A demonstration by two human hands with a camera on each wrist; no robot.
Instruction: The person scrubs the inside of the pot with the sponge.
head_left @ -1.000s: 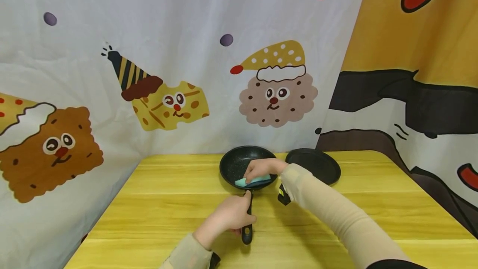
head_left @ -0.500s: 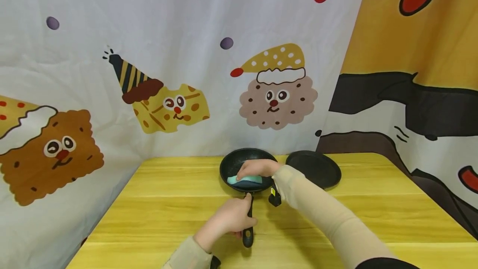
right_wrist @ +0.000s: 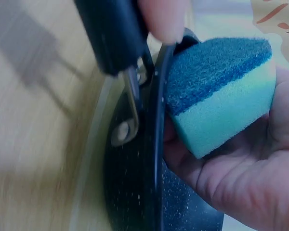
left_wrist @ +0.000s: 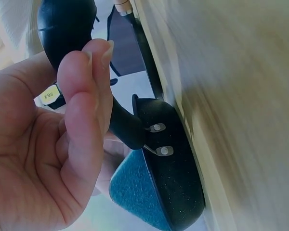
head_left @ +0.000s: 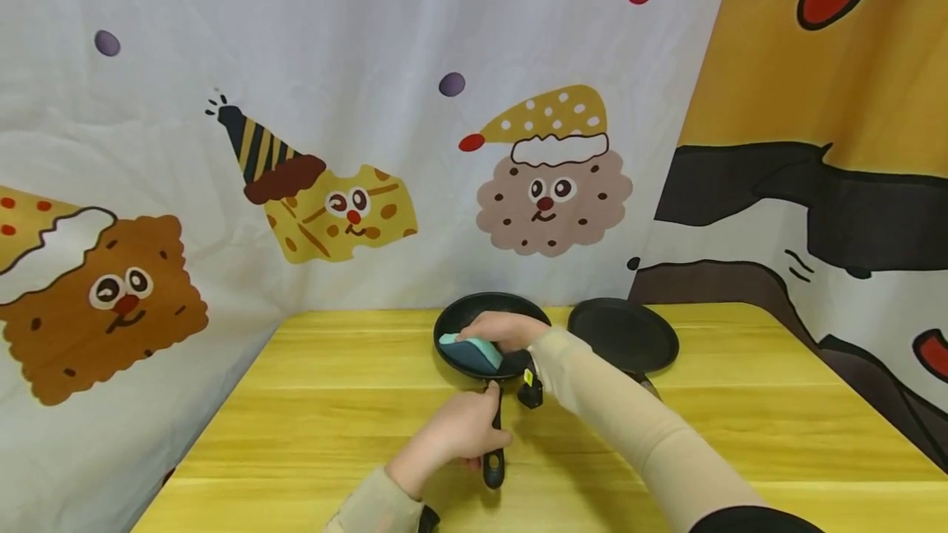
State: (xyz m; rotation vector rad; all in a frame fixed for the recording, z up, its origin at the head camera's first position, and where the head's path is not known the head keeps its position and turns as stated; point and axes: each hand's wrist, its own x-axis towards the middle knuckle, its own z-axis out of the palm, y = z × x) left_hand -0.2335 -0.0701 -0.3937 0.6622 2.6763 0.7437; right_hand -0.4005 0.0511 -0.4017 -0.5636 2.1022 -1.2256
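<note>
Sponge and right hand have shifted to the left within the frying pan since the earlier head frame, while the pan itself keeps nearly the same position. Previously flatter, with its light layer uppermost, the sponge is now tilted, so that more of its dark scouring layer faces the handle side of the pan. It lies inside the pan, toward the left part of the near wall; whether it touches the bottom cannot be told. The right hand grips the sponge, its palm against the light layer, as the right wrist view shows. The left hand holds the pan's handle, thumb on one side and fingers on the other, in the same place along it as before. Such a shift, with the pan held steady, may be judged one sideways stroke in wiping the pan's interior; how much has been wiped cannot be determined. To the right of the frying pan, a flat dark pan lies on the surface, apart from both hands.
</note>
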